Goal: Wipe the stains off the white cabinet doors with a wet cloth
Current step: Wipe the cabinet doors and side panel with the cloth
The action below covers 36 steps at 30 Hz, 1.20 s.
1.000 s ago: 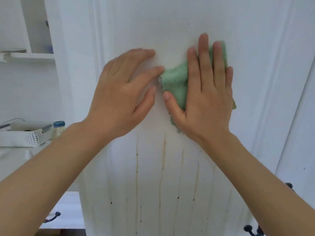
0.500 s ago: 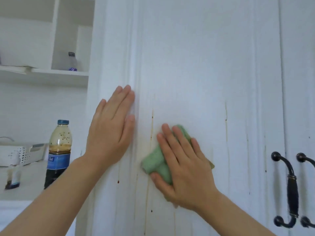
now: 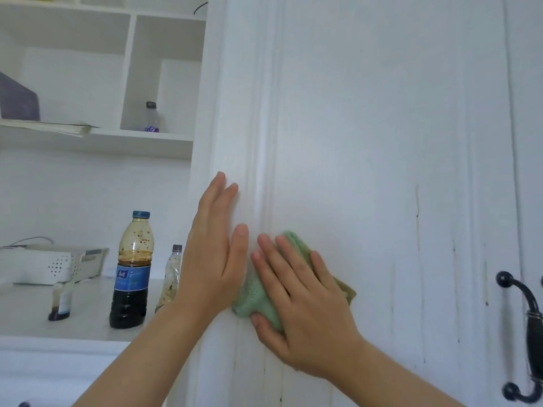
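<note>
Fingers: left hand (image 3: pixel 216 257) lies flat with straight fingers, pressed on the left edge moulding of the cabinet door (image 3: pixel 382 127); right hand (image 3: pixel 296 301) lies with fingers spread and straight, thumb tucked under, pressing the green cloth (image 3: pixel 258 295) onto the panel.
Counter, left: a white perforated basket (image 3: pixel 55 264), a small dark vial (image 3: pixel 60 301), a large bottle (image 3: pixel 132 271) part-filled with dark liquid, and a smaller bottle (image 3: pixel 172 277) partly hidden by the left forearm.
Shelf above: one clear bottle (image 3: pixel 152 117) in a cubby.
Cloth position: bunched under the right palm, at the left side of the door panel, just beside the left hand — touching or nearly so; contact cannot be confirmed.
Stains: thin vertical drip lines (image 3: pixel 417 207) run down the right part of the panel, near the right edge and the dark handle (image 3: pixel 529 327); fainter lines show below the hands.
Governing relation: the remaining drips lie to the right of the cloth, long axis vertical; the right hand is nearer and already bears the cloth.
Judgement: area around the cloth appears largely clean — right side not yet done.
</note>
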{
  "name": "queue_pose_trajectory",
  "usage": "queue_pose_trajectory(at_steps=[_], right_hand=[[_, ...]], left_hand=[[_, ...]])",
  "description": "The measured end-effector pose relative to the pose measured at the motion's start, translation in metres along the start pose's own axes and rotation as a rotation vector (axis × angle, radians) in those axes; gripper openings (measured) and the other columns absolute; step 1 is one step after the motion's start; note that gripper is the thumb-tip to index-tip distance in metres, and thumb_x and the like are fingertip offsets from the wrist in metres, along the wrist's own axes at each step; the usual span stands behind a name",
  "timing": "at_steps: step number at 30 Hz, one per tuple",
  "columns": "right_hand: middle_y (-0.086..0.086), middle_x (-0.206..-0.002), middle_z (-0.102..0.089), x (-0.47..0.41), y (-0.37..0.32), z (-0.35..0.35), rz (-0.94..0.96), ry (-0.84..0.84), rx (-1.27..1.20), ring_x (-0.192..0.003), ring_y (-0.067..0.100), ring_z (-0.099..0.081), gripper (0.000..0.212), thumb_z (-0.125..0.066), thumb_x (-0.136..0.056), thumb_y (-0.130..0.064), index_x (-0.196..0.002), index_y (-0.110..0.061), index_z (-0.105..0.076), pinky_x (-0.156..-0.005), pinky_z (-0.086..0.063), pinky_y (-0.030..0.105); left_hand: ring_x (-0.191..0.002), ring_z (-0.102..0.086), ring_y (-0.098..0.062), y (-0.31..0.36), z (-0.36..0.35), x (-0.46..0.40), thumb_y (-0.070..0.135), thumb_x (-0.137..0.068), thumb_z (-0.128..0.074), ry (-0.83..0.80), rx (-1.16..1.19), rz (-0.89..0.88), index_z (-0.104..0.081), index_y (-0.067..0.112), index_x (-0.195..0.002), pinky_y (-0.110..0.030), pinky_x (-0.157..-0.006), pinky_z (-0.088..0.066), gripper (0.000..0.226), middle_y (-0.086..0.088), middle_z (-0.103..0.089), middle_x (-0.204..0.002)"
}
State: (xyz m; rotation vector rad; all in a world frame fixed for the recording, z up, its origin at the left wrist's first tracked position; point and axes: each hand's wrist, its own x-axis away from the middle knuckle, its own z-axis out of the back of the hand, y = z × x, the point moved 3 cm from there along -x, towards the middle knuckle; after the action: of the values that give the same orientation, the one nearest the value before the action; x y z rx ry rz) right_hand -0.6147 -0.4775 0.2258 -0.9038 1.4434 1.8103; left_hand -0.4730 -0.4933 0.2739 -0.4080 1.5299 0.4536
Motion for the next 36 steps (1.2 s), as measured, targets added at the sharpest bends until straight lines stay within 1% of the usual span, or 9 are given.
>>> queue_pose_trajectory(at_steps=[3, 9, 13, 16, 19, 22, 27, 30, 36], right_hand=[[0.004, -0.156, -0.023, -0.025, 0.015, -0.002, -0.027, -0.001, 0.004, -0.145, 0.02, -0.017, 0.071, -0.04, -0.089, -0.05, -0.147, -0.011, -0.031, -0.112, -0.021, 0.043], [0.01, -0.157, -0.018, -0.131, 0.022, 0.0, -0.449, 0.119, -0.034, -0.146, 0.024, -0.011, 0.071, -0.023, -0.092, -0.047, -0.148, -0.005, -0.023, -0.115, -0.006, 0.042], [0.013, -0.157, -0.017, -0.074, -0.021, -0.016, -0.299, 0.113, -0.044, -0.146, 0.025, -0.011, 0.071, -0.032, -0.093, -0.047, -0.149, -0.004, -0.021, -0.117, -0.008, 0.044], [0.014, -0.158, -0.013, -0.002, -0.068, -0.029, -0.184, 0.014, -0.042, -0.146, 0.026, -0.009, 0.071, -0.034, -0.094, -0.048, -0.149, -0.005, -0.019, -0.116, -0.011, 0.045], [0.011, -0.159, -0.002, 0.059, -0.103, -0.037, -0.015, -0.116, 0.018, -0.147, 0.023, -0.007, 0.068, -0.02, -0.097, -0.048, -0.15, -0.007, -0.012, -0.115, -0.011, 0.045], [0.008, -0.16, -0.002, 0.067, -0.1, -0.038, 0.064, -0.126, 0.014, -0.146, 0.02, -0.008, 0.069, -0.025, -0.095, -0.051, -0.15, -0.011, -0.015, -0.114, -0.009, 0.044], [0.012, -0.154, -0.027, -0.053, -0.041, -0.02, -0.234, 0.084, -0.036, -0.142, 0.025, -0.027, 0.068, -0.036, -0.092, -0.048, -0.146, -0.007, -0.032, -0.11, -0.019, 0.045], [0.015, -0.155, -0.024, -0.104, -0.027, -0.013, -0.399, 0.1, -0.047, -0.143, 0.029, -0.021, 0.068, -0.033, -0.093, -0.045, -0.147, -0.004, -0.028, -0.112, -0.018, 0.046], [0.014, -0.157, -0.012, -0.015, -0.088, -0.034, -0.232, 0.036, -0.093, -0.146, 0.028, -0.008, 0.067, -0.033, -0.096, -0.042, -0.149, -0.005, -0.02, -0.116, -0.008, 0.047]], left_hand=[[-0.144, -0.011, -0.009, -0.008, 0.008, 0.017, 0.035, -0.095, -0.025, -0.008, -0.085, 0.037, -0.023, 0.018, -0.143, -0.038, -0.116, -0.013, 0.051, 0.001, -0.017, -0.155], [-0.141, -0.011, 0.002, -0.033, 0.02, 0.049, 0.053, -0.091, -0.018, 0.028, 0.0, 0.299, -0.012, 0.042, -0.137, -0.035, -0.118, -0.013, 0.048, 0.018, -0.013, -0.153], [-0.136, -0.014, 0.013, -0.036, 0.026, 0.067, 0.055, -0.089, -0.019, -0.048, 0.091, 0.362, -0.017, 0.04, -0.137, -0.01, -0.111, -0.011, 0.051, 0.029, -0.017, -0.144], [-0.135, -0.014, 0.014, -0.033, 0.032, 0.079, 0.057, -0.088, -0.019, -0.087, 0.096, 0.419, -0.021, 0.032, -0.14, -0.007, -0.11, -0.011, 0.058, 0.027, -0.019, -0.145], [-0.136, -0.012, 0.012, -0.023, 0.036, 0.092, 0.062, -0.085, -0.018, -0.164, 0.09, 0.469, -0.02, 0.045, -0.135, -0.012, -0.113, -0.01, 0.052, 0.032, -0.018, -0.143], [-0.132, -0.013, 0.019, -0.012, 0.048, 0.092, 0.06, -0.088, -0.02, -0.231, 0.101, 0.502, -0.021, 0.048, -0.132, -0.005, -0.109, -0.01, 0.046, 0.038, -0.018, -0.138], [-0.125, -0.019, 0.026, -0.009, 0.075, 0.077, 0.052, -0.089, -0.024, -0.19, 0.145, 0.564, -0.028, 0.036, -0.139, 0.006, -0.096, -0.014, 0.053, 0.038, -0.026, -0.135], [-0.123, -0.018, 0.027, -0.014, 0.079, 0.085, 0.056, -0.093, -0.024, -0.194, 0.143, 0.614, -0.028, 0.037, -0.14, 0.008, -0.094, -0.013, 0.051, 0.033, -0.027, -0.138], [-0.118, -0.02, 0.031, -0.022, 0.076, 0.119, 0.05, -0.088, -0.024, -0.206, 0.147, 0.694, -0.026, 0.039, -0.136, 0.006, -0.096, -0.014, 0.05, 0.036, -0.027, -0.133]])
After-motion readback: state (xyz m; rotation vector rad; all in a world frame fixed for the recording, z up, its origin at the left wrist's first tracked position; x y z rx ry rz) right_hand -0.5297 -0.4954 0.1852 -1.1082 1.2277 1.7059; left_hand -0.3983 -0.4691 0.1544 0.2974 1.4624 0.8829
